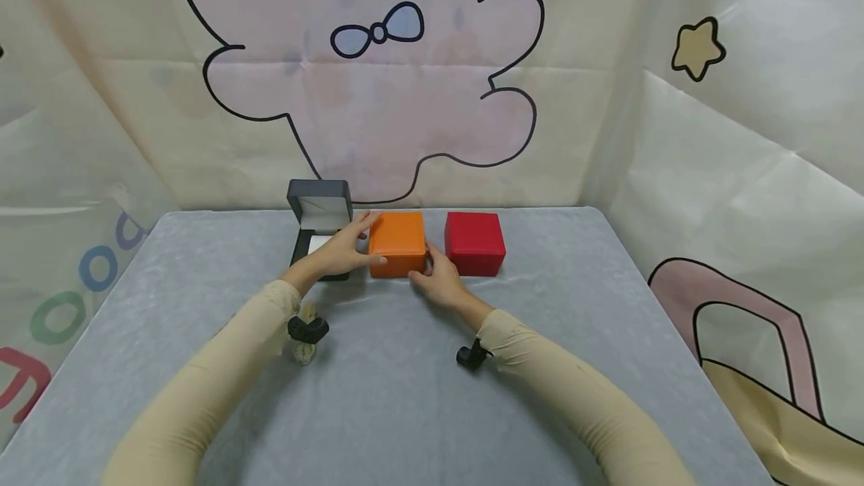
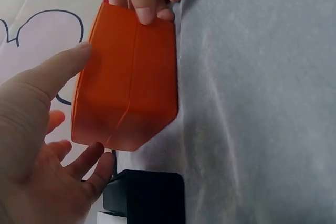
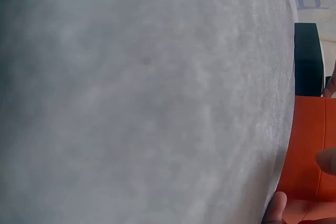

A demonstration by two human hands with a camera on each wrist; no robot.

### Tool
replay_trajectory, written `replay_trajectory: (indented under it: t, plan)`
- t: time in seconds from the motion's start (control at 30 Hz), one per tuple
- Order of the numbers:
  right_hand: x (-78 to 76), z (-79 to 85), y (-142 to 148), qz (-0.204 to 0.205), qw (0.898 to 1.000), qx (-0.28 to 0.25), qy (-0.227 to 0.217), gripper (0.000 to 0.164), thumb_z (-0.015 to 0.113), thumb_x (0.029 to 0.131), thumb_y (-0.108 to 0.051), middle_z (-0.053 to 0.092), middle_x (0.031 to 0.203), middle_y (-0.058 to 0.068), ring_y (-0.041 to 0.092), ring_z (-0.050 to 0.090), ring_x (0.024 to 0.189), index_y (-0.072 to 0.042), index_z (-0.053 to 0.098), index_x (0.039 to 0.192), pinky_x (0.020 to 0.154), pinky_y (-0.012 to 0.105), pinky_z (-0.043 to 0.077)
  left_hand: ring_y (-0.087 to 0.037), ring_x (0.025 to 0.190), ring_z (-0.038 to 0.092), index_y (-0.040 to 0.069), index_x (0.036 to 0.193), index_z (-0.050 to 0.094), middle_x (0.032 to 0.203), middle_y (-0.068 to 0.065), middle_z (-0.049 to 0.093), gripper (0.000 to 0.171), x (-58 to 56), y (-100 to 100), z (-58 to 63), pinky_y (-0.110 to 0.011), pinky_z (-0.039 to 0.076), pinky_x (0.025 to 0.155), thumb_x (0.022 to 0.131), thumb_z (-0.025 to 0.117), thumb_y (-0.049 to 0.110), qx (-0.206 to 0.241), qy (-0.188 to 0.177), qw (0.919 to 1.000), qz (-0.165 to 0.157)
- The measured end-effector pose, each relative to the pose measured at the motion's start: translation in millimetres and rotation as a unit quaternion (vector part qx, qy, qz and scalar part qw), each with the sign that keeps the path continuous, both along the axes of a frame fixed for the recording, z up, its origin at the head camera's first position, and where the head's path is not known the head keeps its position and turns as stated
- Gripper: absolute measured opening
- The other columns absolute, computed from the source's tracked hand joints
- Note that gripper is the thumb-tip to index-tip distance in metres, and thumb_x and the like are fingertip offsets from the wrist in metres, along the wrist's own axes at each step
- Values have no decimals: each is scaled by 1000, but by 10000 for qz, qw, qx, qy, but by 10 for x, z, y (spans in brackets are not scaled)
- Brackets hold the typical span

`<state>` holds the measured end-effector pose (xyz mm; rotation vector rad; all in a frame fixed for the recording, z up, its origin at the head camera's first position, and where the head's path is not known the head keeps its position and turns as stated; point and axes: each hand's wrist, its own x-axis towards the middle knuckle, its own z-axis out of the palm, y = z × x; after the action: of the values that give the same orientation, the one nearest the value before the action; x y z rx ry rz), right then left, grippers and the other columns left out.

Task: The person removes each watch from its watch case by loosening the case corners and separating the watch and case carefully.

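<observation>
In the head view an orange box (image 1: pixel 398 235) with a closed lid stands near the far edge of the table. My left hand (image 1: pixel 340 248) is at its left side, fingers spread and fairly straight, the thumb reaching across the front near the lid seam. My right hand (image 1: pixel 442 280) holds the front right corner, thumb on the front face and fingers bent at the right side. In the left wrist view the orange box (image 2: pixel 123 72) shows its seam, and the left fingers lie close to its side; whether they all touch cannot be told.
Left of the orange box stands a dark grey box (image 1: pixel 319 193) with its lid raised, partly behind my left forearm. A closed red box (image 1: pixel 475 244) stands to the right. Grey cloth covers the table (image 1: pixel 391 396); a printed curtain (image 1: pixel 418 96) hangs behind.
</observation>
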<state>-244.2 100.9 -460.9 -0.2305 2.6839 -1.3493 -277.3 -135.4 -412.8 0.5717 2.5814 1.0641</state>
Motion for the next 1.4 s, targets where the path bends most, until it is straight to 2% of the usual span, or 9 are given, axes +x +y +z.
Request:
replay_trajectory:
  t: [0.13, 0.27, 0.57, 0.73, 0.9, 1.07, 1.2, 1.33, 1.4]
  plan:
    - [25, 3, -22, 55, 10000, 5, 3, 69, 64, 97, -21, 63, 117, 13, 20, 56, 95, -6, 33, 157, 90, 33, 49, -40, 139, 45, 14, 163, 22, 172, -14, 3, 94, -18, -13, -46, -60, 39, 112, 89, 77, 37, -150, 37, 9999, 25]
    - [41, 4, -30, 86, 9999, -36, 81, 66, 62, 98, -20, 54, 150, 10, 22, 54, 124, -7, 35, 157, 114, 41, 42, -36, 133, 51, 13, 162, 25, 172, -12, 7, 94, -54, 2, -73, -56, 42, 110, 88, 78, 38, -287, 168, 9994, 15]
    - [9, -6, -44, 73, 9996, -15, 260, 69, 67, 97, -20, 62, 133, 11, 22, 53, 98, -6, 36, 156, 87, 33, 43, -35, 131, 55, 14, 162, 24, 171, -10, 12, 101, -89, 29, 18, -53, 44, 110, 84, 83, 39, -753, 311, 9967, -45]
    - [3, -15, -52, 61, 9996, -2, 286, 69, 68, 97, -19, 58, 144, 11, 20, 54, 106, -5, 36, 156, 96, 35, 45, -31, 118, 63, 14, 160, 30, 170, -10, 18, 100, -78, 34, 54, -47, 52, 101, 81, 84, 43, -1093, 564, 9924, -51]
    - [-1, -7, -66, -16, 9996, -178, 201, 68, 70, 96, -16, 58, 146, 10, 21, 57, 110, -4, 38, 155, 98, 37, 49, -20, 95, 68, 14, 158, 35, 169, -12, 19, 93, -102, 14, 45, -38, 57, 87, 82, 83, 42, -1079, 650, 9920, -115]
    - [-3, 8, -69, -45, 9995, -299, 107, 65, 70, 96, -14, 60, 145, 11, 20, 59, 129, -5, 42, 153, 111, 40, 47, -13, 81, 69, 15, 156, 38, 168, -10, 22, 91, -141, -8, 46, -33, 58, 81, 82, 83, 43, -944, 587, 9937, -143]
    - [-11, 34, -62, -14, 9994, -343, 29, 65, 71, 96, -14, 62, 142, 13, 23, 61, 129, -6, 43, 153, 110, 41, 48, -13, 71, 62, 16, 155, 41, 168, -9, 24, 90, -163, -23, 61, -30, 55, 72, 81, 83, 44, -778, 405, 9961, -64]
    - [-26, 64, -50, 38, 9995, -296, -51, 67, 71, 95, -15, 59, 146, 12, 23, 58, 134, -6, 40, 155, 112, 41, 45, -20, 68, 52, 19, 154, 43, 167, -5, 26, 88, -189, -33, 76, -32, 48, 76, 80, 83, 44, -614, 230, 9978, 89]
    - [-32, 78, -44, 45, 9997, -231, -77, 66, 71, 95, -16, 59, 145, 12, 23, 57, 134, -6, 42, 154, 113, 41, 44, -24, 78, 51, 19, 154, 43, 167, -4, 27, 87, -203, -34, 84, -36, 46, 83, 81, 83, 44, -600, 215, 9979, 121]
